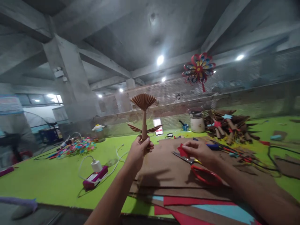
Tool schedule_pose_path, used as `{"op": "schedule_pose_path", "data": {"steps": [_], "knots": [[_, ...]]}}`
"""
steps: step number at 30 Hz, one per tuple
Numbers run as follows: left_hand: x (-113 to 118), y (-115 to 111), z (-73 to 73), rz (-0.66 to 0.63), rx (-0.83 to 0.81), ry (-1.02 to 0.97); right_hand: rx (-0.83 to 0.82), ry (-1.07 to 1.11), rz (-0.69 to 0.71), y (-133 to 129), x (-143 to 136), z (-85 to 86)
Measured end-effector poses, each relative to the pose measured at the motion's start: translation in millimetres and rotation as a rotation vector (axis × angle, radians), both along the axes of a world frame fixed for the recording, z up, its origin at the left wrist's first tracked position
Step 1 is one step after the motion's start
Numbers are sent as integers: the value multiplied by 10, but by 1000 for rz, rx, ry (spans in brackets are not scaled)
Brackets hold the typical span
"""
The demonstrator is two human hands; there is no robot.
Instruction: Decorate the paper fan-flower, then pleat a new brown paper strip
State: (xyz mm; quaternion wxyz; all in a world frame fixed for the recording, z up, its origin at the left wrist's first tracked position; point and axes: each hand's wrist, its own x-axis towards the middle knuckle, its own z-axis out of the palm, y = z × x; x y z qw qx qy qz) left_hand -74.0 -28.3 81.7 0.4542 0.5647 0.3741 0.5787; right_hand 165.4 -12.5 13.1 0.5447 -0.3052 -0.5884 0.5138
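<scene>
Upright in my left hand [140,150] is a brown cardboard craft figure [144,120], a rolled tube with a pleated fan on top and two small pleated wings at its sides. My fingers wrap round the tube's lower part. My right hand [199,150] pinches a small red star [182,150] between thumb and fingers, to the right of the figure and apart from it. Just below that hand, red-handled scissors [206,175] lie on stacked cardboard sheets [161,170], their blades partly open.
A heap of similar brown pieces [231,126] lies at the back right, beside a white jar [197,122]. A purple power strip [95,178] with a charger and cables sits left. Colourful small pieces [77,147] lie back left. Red and blue sheets [225,212] stick out at the front.
</scene>
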Motion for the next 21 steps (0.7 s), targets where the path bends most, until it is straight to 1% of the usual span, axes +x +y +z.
{"op": "schedule_pose_path", "data": {"steps": [3,6,8,11,13,16,21], "knots": [[331,140,-161,-135,-81,-99,1,118,47,-25,18,61],[617,287,-375,-188,-188,-145,-20,122,31,11,-1,22],[742,343,-497,-235,-259,-195,-31,95,1,51,-24,-31],[814,360,-623,-356,-369,-307,-35,75,-60,92,-64,-98],[815,344,-673,-404,-409,-347,-34,57,-99,94,-92,-117],[803,312,-710,-410,-392,-359,-37,13,-117,66,-130,-110],[823,273,-757,-445,-296,-245,-9,-46,-102,19,-185,-102]]}}
